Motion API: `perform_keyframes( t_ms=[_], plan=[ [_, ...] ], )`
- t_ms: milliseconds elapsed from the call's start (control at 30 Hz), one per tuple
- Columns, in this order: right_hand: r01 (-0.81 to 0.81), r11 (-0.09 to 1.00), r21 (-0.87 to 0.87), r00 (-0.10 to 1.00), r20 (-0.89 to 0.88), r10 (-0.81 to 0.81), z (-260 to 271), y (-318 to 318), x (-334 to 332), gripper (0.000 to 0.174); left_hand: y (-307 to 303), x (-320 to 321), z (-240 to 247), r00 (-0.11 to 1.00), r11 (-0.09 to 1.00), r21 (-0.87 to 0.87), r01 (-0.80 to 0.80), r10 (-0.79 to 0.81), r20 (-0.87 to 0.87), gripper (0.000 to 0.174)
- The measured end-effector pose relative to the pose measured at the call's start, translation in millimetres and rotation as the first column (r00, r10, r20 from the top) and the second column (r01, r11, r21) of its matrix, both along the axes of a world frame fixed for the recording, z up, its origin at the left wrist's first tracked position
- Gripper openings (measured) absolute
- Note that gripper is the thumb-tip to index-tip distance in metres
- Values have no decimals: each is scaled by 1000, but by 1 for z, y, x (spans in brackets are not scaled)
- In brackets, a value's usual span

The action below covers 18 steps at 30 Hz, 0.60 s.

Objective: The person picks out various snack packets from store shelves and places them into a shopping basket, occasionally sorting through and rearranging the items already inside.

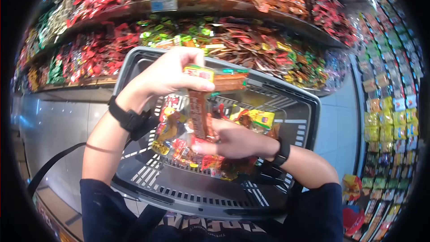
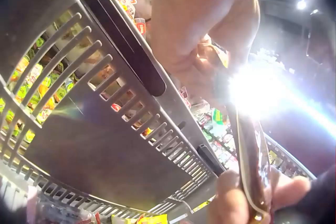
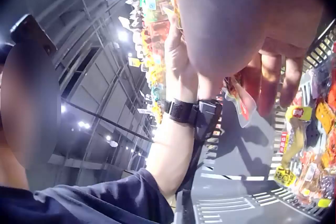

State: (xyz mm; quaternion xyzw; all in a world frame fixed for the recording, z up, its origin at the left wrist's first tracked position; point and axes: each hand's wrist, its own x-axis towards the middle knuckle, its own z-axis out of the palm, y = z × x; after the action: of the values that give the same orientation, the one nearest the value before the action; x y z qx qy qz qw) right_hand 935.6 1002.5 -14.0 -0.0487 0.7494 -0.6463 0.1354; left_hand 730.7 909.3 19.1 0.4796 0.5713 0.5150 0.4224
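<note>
My left hand [image 1: 168,76], at the far side of the grey shopping basket [image 1: 183,183], grips the top of some long clear snack packets. One packet [image 1: 230,80] with reddish-brown strips and a green edge sticks out to the right. Another brown packet [image 1: 197,112] hangs down over the basket. Its lower end is pinched by my right hand [image 1: 239,139], thumb on the near side. In the left wrist view a packet [image 2: 249,155] appears edge-on between both hands, with glare across its top. A clear packet corner [image 3: 241,103] pokes out under my right hand in the right wrist view.
Inside the basket lie several colourful snack packets, one of them yellow [image 1: 262,117]. Beyond its far rim, tiered shelves [image 1: 192,4] are heaped with small wrapped snacks. A rack of hanging packets [image 1: 387,116] stands at the right, past a strip of tiled floor [image 1: 331,121].
</note>
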Motion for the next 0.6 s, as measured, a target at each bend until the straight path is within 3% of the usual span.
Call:
perform_keyframes(
  t_ms=[33,100,167,200,233,300,367,433,467,500,533,567,600],
  plan=[
    [56,998,-22,992,112,-53,9,1,-1,41,0,2,-1,999,999,38,-20,19,32,31],
    [139,989,41,982,122,-143,7,5,-5,33,-1,4,3,991,990,52,-129,126,44,30],
    [250,921,298,958,63,-280,26,25,-10,27,3,6,2,908,919,215,-331,249,336,30],
    [330,871,365,938,-25,-346,44,29,-10,25,3,4,3,889,912,246,-328,209,408,28],
    [404,804,437,914,-239,-329,44,39,-10,26,2,-2,0,890,907,256,-333,213,404,28],
    [549,670,499,825,-451,-340,54,51,-6,24,1,-19,-11,814,894,286,-345,133,566,26],
    [643,585,494,729,-627,-273,62,65,-2,24,3,-22,-12,823,870,367,-328,72,564,25],
    [715,471,517,689,-635,-349,81,79,2,21,5,-13,-3,764,852,234,-469,258,591,25],
    [788,405,463,604,-709,-364,81,93,3,19,5,-19,-12,779,835,184,-518,372,504,23],
    [802,328,499,597,-659,-458,90,105,9,20,4,-22,-18,778,833,192,-519,367,510,23],
    [842,211,497,535,-719,-443,94,116,12,20,3,-23,-23,803,840,193,-507,379,459,22],
    [792,-18,610,578,-759,-300,100,129,17,20,3,-24,-25,827,848,194,-494,389,405,22],
    [741,-129,659,606,-739,-296,103,139,19,21,3,-24,-25,849,847,213,-487,402,344,21]
  ],
)
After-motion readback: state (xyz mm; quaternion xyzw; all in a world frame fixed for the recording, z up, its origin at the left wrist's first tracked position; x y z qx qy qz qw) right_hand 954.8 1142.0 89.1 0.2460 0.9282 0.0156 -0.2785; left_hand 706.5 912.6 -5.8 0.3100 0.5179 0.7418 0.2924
